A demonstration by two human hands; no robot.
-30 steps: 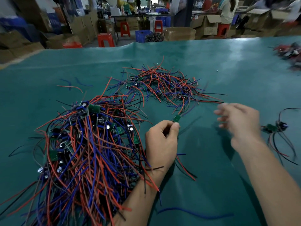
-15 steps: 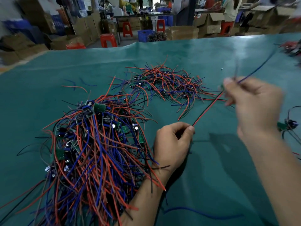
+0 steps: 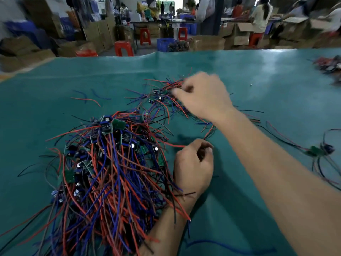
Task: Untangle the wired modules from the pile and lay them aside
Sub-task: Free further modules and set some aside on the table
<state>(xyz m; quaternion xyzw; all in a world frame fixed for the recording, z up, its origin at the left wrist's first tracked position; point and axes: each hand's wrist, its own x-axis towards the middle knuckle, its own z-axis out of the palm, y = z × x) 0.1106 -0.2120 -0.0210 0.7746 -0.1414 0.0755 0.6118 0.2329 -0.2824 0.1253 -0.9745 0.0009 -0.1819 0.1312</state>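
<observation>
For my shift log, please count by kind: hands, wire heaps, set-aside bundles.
Bare hands: 2 (left hand, right hand)
Tangled red-blue-black wire heaps: 3 (near heap, middle heap, far heap)
Set-aside wired bundle with green board: 1
Total: 6

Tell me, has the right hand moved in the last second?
Yes. The right hand swung left and away from the person, from bare green mat to over the smaller far wire pile.

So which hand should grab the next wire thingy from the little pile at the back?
Probably the right hand. It is already reaching over the small far pile, its fingers curled among the wires. The left hand rests lower down beside the big pile, with its fingers curled.
</observation>
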